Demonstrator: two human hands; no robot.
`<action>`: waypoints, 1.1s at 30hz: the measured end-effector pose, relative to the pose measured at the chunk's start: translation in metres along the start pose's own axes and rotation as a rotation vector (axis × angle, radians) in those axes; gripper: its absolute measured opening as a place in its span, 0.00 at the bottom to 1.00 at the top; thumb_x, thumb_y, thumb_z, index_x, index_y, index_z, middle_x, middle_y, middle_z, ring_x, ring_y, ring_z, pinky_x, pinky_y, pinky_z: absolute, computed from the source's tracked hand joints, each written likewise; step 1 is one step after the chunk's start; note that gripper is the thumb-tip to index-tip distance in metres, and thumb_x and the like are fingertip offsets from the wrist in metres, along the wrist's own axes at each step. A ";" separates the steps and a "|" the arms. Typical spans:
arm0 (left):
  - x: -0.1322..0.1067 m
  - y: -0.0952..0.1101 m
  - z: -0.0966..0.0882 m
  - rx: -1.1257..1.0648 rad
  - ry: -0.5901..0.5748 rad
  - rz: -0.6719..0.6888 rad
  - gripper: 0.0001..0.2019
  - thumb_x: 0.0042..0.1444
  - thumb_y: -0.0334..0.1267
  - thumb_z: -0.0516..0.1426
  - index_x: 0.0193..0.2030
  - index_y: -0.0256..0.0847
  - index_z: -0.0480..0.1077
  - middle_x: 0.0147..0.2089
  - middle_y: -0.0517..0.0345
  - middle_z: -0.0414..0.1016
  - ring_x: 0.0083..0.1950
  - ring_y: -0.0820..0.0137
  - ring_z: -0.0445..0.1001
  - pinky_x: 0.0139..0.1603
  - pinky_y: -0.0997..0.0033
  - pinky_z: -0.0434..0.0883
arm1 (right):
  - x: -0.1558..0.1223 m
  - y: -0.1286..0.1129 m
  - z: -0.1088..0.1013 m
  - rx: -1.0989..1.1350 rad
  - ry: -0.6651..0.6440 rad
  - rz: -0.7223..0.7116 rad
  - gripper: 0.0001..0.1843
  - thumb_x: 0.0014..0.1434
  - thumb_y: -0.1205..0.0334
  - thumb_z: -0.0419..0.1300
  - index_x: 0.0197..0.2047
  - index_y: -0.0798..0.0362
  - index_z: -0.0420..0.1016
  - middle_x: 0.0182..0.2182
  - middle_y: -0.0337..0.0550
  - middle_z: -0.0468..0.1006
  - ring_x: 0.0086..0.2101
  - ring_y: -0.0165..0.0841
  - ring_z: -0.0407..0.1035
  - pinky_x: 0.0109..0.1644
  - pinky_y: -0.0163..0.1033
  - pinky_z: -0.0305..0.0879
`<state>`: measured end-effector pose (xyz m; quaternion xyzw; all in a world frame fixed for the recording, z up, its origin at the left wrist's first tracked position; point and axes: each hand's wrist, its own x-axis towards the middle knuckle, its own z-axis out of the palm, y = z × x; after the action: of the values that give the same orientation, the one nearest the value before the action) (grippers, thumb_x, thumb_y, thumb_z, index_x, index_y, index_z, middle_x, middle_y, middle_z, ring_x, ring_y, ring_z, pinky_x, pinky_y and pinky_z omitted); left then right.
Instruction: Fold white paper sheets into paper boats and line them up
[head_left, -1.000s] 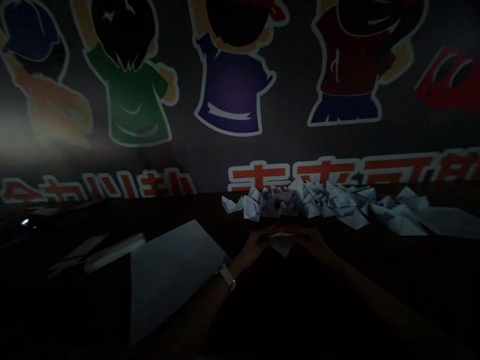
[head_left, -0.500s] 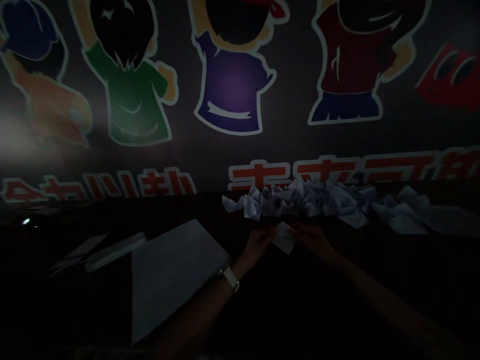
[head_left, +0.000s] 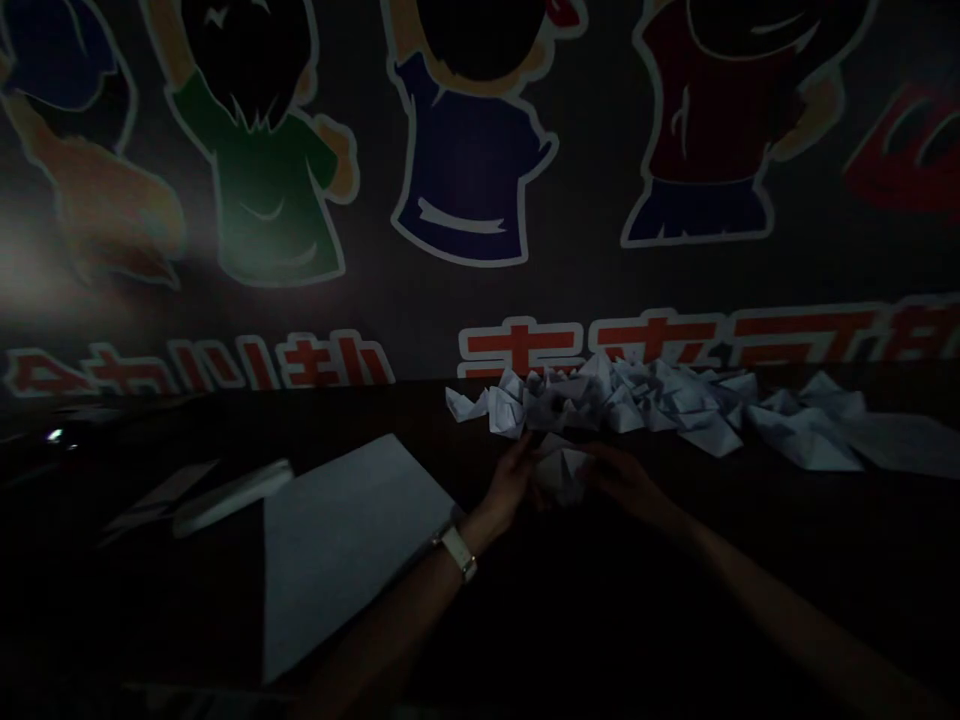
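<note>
Between my two hands is a small white folded paper boat (head_left: pixel 561 468), opened out with a pointed peak in its middle. My left hand (head_left: pixel 513 484) closes on its left side, and a pale-strapped watch (head_left: pixel 457 553) sits on that wrist. On the right side of the boat, my right hand (head_left: pixel 621 480) grips it with bent fingers. Dim light hides most fingertips. Just behind my hands, a heap of folded white paper boats (head_left: pixel 637 395) spreads along the dark table (head_left: pixel 600 620).
White sheets of paper (head_left: pixel 345 545) lie left of my left forearm. Farther left are a long white object (head_left: pixel 232 497) and a flat pale piece (head_left: pixel 161 495). More paper (head_left: pixel 907 440) lies at the right. A wall with painted cartoon figures (head_left: pixel 465 170) rises behind the table.
The folded paper between my hands has gone from a small flat diamond to a wider, opened shape with a peak. My left hand has shifted slightly left and turned around its side.
</note>
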<state>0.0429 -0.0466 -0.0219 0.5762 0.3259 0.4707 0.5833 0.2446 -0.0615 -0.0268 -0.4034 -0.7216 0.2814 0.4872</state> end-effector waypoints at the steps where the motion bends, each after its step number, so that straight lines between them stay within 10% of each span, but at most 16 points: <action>1: -0.001 0.002 -0.001 0.029 -0.029 -0.008 0.33 0.55 0.51 0.52 0.64 0.41 0.49 0.23 0.65 0.69 0.12 0.80 0.58 0.16 0.79 0.61 | 0.001 0.002 -0.001 -0.021 0.003 0.047 0.19 0.50 0.49 0.60 0.42 0.51 0.75 0.36 0.41 0.78 0.37 0.39 0.70 0.38 0.39 0.66; 4: -0.002 0.010 -0.004 0.155 -0.132 0.031 0.30 0.57 0.52 0.48 0.63 0.42 0.52 0.17 0.69 0.62 0.11 0.82 0.51 0.12 0.83 0.53 | 0.003 0.004 -0.004 0.016 0.019 0.150 0.18 0.48 0.47 0.61 0.33 0.53 0.78 0.27 0.39 0.77 0.32 0.37 0.70 0.36 0.39 0.65; 10: -0.004 0.014 -0.004 0.215 -0.340 -0.019 0.24 0.51 0.53 0.55 0.45 0.34 0.70 0.30 0.55 0.74 0.23 0.73 0.70 0.22 0.77 0.65 | 0.002 -0.005 -0.002 0.269 0.024 0.266 0.21 0.45 0.46 0.63 0.34 0.54 0.77 0.28 0.41 0.78 0.30 0.34 0.70 0.33 0.37 0.64; 19: -0.001 0.007 0.000 0.219 -0.162 0.042 0.22 0.48 0.55 0.56 0.26 0.32 0.71 0.22 0.58 0.71 0.23 0.73 0.69 0.25 0.76 0.66 | -0.003 -0.002 0.000 0.289 -0.089 0.325 0.22 0.42 0.47 0.66 0.36 0.56 0.77 0.25 0.39 0.75 0.24 0.30 0.67 0.27 0.34 0.61; 24: -0.009 0.011 0.003 0.071 -0.382 0.006 0.22 0.44 0.49 0.62 0.41 0.33 0.71 0.35 0.53 0.75 0.33 0.68 0.73 0.36 0.69 0.70 | 0.000 0.000 0.001 0.227 0.022 0.276 0.20 0.47 0.46 0.62 0.33 0.56 0.77 0.23 0.37 0.74 0.23 0.30 0.66 0.27 0.33 0.59; 33: -0.004 0.005 0.002 -0.053 -0.279 -0.067 0.23 0.42 0.43 0.64 0.43 0.31 0.70 0.39 0.48 0.74 0.36 0.68 0.73 0.38 0.68 0.71 | -0.006 -0.005 0.003 0.381 -0.094 0.289 0.27 0.46 0.48 0.63 0.48 0.51 0.69 0.34 0.41 0.77 0.30 0.34 0.70 0.30 0.36 0.66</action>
<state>0.0430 -0.0513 -0.0173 0.6092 0.2481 0.3746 0.6534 0.2416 -0.0690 -0.0262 -0.3898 -0.6121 0.4977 0.4751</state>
